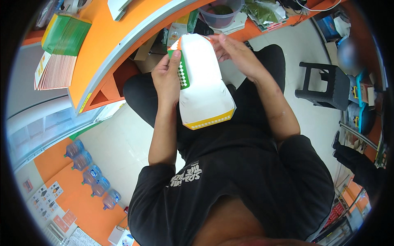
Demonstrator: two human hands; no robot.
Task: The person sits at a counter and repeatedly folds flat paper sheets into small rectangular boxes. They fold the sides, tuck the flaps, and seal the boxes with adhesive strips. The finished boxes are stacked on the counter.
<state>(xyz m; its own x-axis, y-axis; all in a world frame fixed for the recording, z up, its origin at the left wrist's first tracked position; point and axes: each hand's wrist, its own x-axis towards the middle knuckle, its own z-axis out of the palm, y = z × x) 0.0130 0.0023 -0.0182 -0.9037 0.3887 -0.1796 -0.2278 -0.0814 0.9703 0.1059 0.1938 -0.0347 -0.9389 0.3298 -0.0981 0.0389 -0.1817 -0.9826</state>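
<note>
A paper food box (201,61) with a white inside stands in front of me, its lid folded back toward my lap. Green, orange and yellow printing with white checks shows on its outer sides. My left hand (166,80) grips the box's left wall, thumb on the green panel and fingers behind it. Beside the far right corner is my right hand (238,55), fingers stretched and apart. Its fingertips lie close to the orange edge; whether they touch it I cannot tell.
On the orange counter (96,45) at left lies a stack of flat cartons (67,35). A plastic tub (221,14) stands at the far edge. A black stool (324,84) is at right, near a person's dark trouser leg (357,166). Several water bottles (92,174) stand lower left.
</note>
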